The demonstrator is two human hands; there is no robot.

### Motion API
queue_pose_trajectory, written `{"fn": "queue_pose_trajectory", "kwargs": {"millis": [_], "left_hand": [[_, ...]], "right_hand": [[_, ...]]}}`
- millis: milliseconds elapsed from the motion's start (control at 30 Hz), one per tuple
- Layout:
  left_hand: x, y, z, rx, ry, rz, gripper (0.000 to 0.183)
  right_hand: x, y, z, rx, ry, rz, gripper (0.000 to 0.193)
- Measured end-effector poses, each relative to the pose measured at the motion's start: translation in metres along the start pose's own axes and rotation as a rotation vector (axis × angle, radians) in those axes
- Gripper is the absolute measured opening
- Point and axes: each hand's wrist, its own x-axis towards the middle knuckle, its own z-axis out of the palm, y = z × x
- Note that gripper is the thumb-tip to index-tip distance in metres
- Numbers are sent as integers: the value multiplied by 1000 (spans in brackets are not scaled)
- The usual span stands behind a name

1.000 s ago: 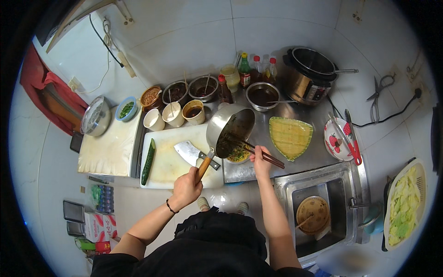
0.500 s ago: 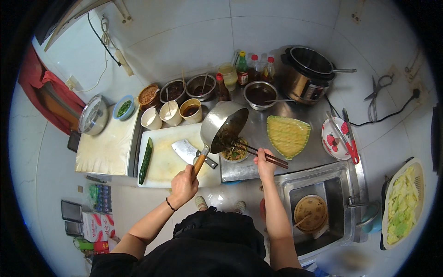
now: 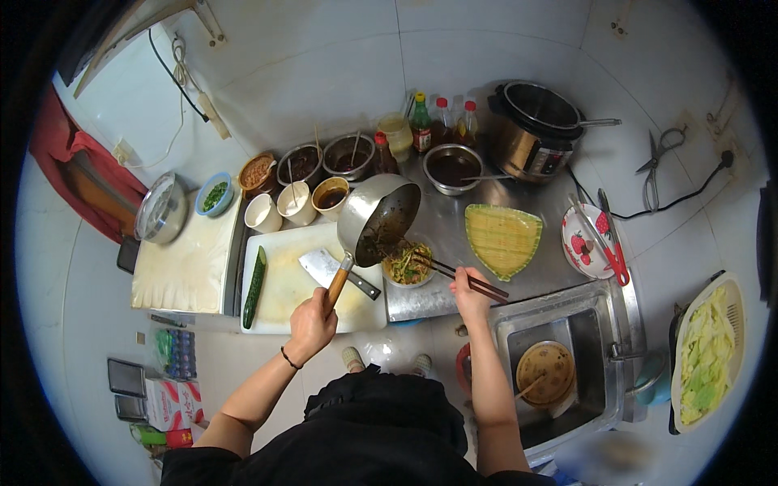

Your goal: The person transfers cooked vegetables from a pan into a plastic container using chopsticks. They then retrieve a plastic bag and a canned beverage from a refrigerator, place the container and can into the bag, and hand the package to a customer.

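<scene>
My left hand (image 3: 313, 326) is closed round the wooden handle of a metal saucepan (image 3: 356, 219). The pan is tipped to the right, its dark, oily inside facing a bowl of shredded food (image 3: 409, 267). Between the fingers of my right hand (image 3: 470, 296) are dark chopsticks (image 3: 463, 277), their tips at the food in the bowl. Under the pan's handle lies a cleaver (image 3: 328, 265) on the white cutting board (image 3: 279, 304). A whole cucumber (image 3: 255, 287) rests along the board's left side.
Sauce tubs and bowls (image 3: 331, 197) line the back, beside bottles (image 3: 421, 123) and an electric cooker (image 3: 535, 134). A woven yellow-green tray (image 3: 504, 239) and a strawberry-patterned plate (image 3: 577, 243) with tongs lie to the right. The steel sink (image 3: 596, 389) holds a round brown-stained bowl.
The saucepan and my left hand have shifted left, uncovering more of the bowl. My right hand and the chopsticks have moved slightly right and down.
</scene>
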Motion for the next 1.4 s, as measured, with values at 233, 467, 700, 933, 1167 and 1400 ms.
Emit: {"fn": "queue_pose_trajectory", "kwargs": {"millis": [233,467,700,933,1167,1400], "left_hand": [[3,4,-10,-26,9,-12,31],[4,6,-13,-49,-1,11,32],[0,6,-12,-113,-57,-41,36],[-6,9,4,-254,-87,-81,35],[-10,13,6,-347,-146,-160,34],[-11,5,13,-496,-181,-179,31]], "right_hand": [[0,-2,0,-130,57,-59,26],[-13,-16,14,-170,60,-169,22],[-31,-41,19,-131,27,-142,16],[-74,-37,67,140,-52,-271,10],[-47,10,66,-144,150,-466,9],[-71,-30,93,41,54,-664,10]]}}
